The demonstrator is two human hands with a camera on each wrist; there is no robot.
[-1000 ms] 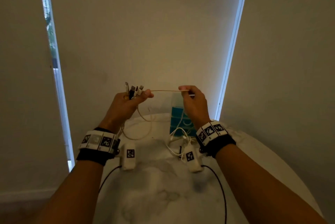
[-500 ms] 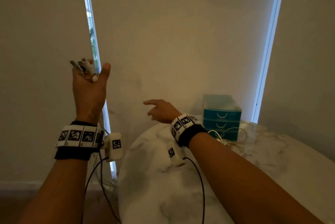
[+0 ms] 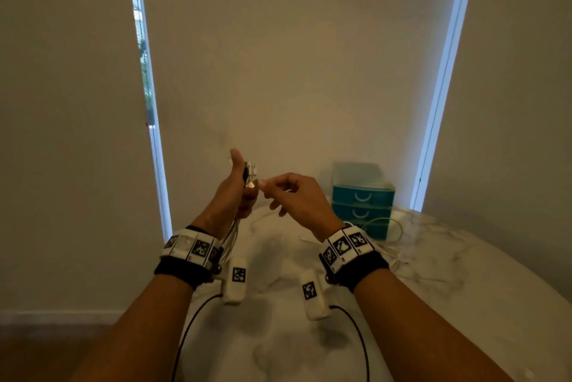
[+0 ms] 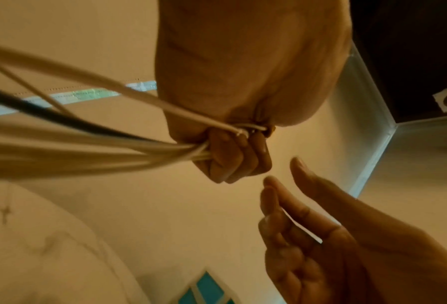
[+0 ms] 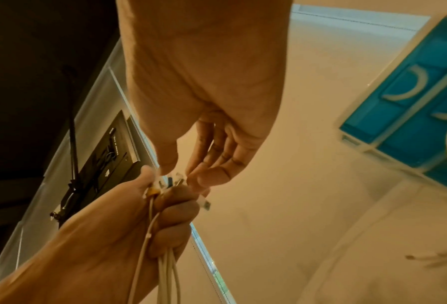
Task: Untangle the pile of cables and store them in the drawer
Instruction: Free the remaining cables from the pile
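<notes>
My left hand (image 3: 238, 192) is raised over the table and grips a bundle of mostly white cables (image 3: 230, 239), with one black among them. Their plugs (image 3: 250, 172) stick up out of the fist and the cords (image 4: 87, 150) hang down past my wrist. My right hand (image 3: 288, 196) is right beside it, fingers loosely spread. Its thumb and forefinger tips reach the plugs (image 5: 169, 181) without clearly pinching any. The teal three-drawer box (image 3: 362, 199) stands at the back of the table with all its drawers closed.
More loose cables (image 3: 387, 227), one yellowish and some white, lie on the white marble table (image 3: 464, 304) in front of the drawer box. The table's rounded left edge drops to the floor. A wall with two narrow window strips stands close behind.
My right hand let go of the cable end it was pulling, swung away, and has come back to the plugs. My left hand rose to the left with the bundle, then returned to centre.
</notes>
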